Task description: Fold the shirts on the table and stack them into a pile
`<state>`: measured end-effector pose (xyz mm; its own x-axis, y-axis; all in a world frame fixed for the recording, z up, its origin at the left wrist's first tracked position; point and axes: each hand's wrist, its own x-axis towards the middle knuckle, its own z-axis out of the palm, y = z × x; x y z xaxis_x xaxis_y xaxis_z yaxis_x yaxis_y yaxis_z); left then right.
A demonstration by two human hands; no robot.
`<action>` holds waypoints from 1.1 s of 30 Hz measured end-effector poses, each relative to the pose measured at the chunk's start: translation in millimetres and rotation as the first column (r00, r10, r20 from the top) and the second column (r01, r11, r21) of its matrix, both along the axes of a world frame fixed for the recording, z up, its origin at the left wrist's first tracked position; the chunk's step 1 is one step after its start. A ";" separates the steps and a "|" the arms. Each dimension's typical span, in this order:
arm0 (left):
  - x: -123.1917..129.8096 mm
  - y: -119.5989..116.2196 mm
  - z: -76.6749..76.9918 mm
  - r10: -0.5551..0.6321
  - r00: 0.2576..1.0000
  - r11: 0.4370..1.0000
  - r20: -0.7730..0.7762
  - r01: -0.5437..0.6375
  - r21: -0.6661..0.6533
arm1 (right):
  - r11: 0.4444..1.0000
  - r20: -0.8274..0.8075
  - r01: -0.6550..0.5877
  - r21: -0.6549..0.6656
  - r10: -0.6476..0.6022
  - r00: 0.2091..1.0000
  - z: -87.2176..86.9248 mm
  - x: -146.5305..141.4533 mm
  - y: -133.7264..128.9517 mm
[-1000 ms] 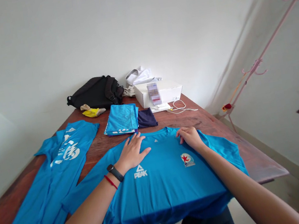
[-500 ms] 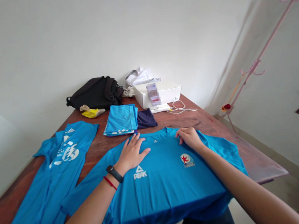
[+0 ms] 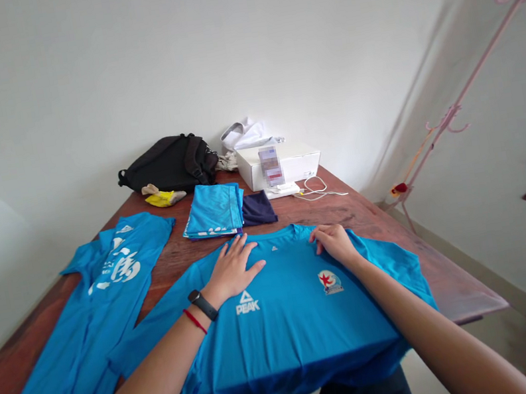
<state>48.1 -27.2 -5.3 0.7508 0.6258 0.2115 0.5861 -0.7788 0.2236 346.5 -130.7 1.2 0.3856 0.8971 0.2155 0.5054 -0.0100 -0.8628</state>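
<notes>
A blue T-shirt lies spread front side up, its collar away from me and its hem draping over the near table edge. White PEAK lettering and a round emblem with a red star mark its chest. My left hand rests flat on it, fingers spread, left of the collar. Right of the collar, my right hand has its fingers curled in against the shirt at the shoulder, where the cloth bunches; the fingertips are partly hidden.
Another blue shirt lies along the wooden table at left. Beyond the collar are folded blue clothes and a dark navy cloth. Farther back stand a black bag and a white box. A pink coat rack rises at right.
Both hands and the shirt stay in place. The whole view shifts very slightly.
</notes>
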 end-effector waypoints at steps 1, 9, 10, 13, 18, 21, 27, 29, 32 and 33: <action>-0.1 0.1 -0.2 0.000 1.000 1.000 0.000 0.000 0.001 | 1.000 -0.002 0.001 0.000 -0.001 1.000 0.2 -0.2 -0.1; -0.1 0.3 -1.2 0.001 1.000 1.000 0.008 -0.001 0.023 | 1.000 0.002 -0.002 -0.013 0.002 1.000 0.5 -0.6 -0.2; 0.1 0.0 -1.0 0.004 1.000 1.000 0.009 -0.004 0.021 | 1.000 0.004 -0.005 -0.011 0.006 1.000 0.4 -0.5 -0.2; 0.7 -0.8 0.1 0.010 1.000 1.000 0.005 -0.011 0.016 | 1.000 0.001 -0.010 -0.005 0.010 1.000 0.0 -0.4 0.1; 0.5 -1.0 0.6 0.009 1.000 1.000 -0.007 -0.009 0.019 | 1.000 -0.006 -0.013 -0.001 0.013 1.000 -1.1 0.3 0.7; 0.1 -0.1 0.0 0.008 1.000 1.000 -0.011 -0.008 0.024 | 1.000 -0.007 -0.019 0.002 0.019 1.000 -1.7 0.8 1.0; 0.2 0.6 -0.3 0.005 1.000 1.000 -0.029 -0.005 0.004 | 1.000 0.005 -0.018 0.005 0.018 1.000 -2.2 0.5 1.1; 0.3 0.6 0.1 0.002 0.999 1.000 -0.034 -0.002 0.000 | 1.000 0.006 -0.017 0.008 0.017 1.000 -2.4 0.3 1.1; 0.0 0.6 0.6 0.002 0.999 1.000 -0.034 -0.002 0.002 | 1.000 0.004 -0.012 0.002 0.012 1.000 -2.6 0.2 1.2; -0.1 0.6 0.7 0.002 0.999 1.000 -0.033 -0.002 0.002 | 1.000 0.007 -0.012 0.001 0.012 1.000 -2.5 0.2 1.2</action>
<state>47.9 -26.5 -4.6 0.7561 0.6269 0.1880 0.5948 -0.7780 0.2025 346.7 -129.5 -1.3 0.3737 0.9013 0.2192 0.5114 -0.0031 -0.8593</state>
